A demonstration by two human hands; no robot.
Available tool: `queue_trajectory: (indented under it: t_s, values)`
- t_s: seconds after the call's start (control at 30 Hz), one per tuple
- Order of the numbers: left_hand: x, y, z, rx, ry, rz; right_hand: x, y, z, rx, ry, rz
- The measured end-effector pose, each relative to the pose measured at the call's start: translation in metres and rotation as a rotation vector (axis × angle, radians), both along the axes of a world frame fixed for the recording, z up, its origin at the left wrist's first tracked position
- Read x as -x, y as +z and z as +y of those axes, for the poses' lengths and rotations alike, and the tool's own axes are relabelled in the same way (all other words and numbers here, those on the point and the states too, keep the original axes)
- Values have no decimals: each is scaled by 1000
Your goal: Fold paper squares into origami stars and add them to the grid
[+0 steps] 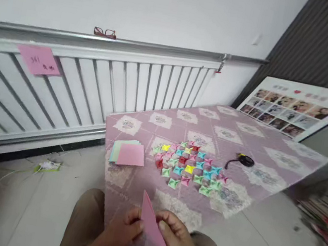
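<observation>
A pink sheet of paper [153,227] is held up on a slant over the near edge of the table. On its left side my left hand [123,233] pinches the edge between thumb and fingers. My right hand [180,243] grips the same sheet from the right, thumb against its face. Beyond the hands, several small folded paper pieces [189,169] in green, yellow, red, blue and pink lie in loose rows. To their left rests a stack of square papers [131,154], pink on top, with pale green and blue sheets beneath.
The table [135,181] wears a pink patterned cloth. A dark object with a strap [245,160] lies on its right. Behind stand a white radiator [132,88], glasses [105,33] on the pipe and a leaning photo board [306,92]. A power strip [48,166] lies on the floor.
</observation>
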State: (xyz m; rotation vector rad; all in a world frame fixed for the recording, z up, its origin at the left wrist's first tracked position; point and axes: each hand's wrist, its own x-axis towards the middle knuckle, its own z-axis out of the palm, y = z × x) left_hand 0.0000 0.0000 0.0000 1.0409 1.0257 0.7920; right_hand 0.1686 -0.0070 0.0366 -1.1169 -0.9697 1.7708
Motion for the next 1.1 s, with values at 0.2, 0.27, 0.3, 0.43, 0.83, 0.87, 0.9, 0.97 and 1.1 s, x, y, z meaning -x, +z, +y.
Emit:
queue_trajectory:
  t_s: [0.2,0.27,0.3,0.43,0.83,0.87,0.9,0.97,1.1]
  values:
    - [0,6,-1,-17,-53,-50,4,-4,2,26,43,160]
    - [0,8,-1,-15,-65,-70,5,-7,1,20,70,236]
    - [0,8,-1,-14,-70,-80,6,-9,0,18,83,266]
    - [0,12,-1,-4,-75,-118,9,-11,-2,18,99,336]
    - [4,8,-1,-18,-105,-216,13,-9,-3,70,84,396]
    - [4,8,-1,-18,-103,-221,13,-9,-2,74,81,398]
    - [4,8,-1,-16,-99,-226,13,-8,-2,80,75,394]
    - [4,7,0,-12,-96,-231,14,-7,-2,94,56,378]
    - [5,6,0,-13,-105,-235,15,-4,-2,107,39,358]
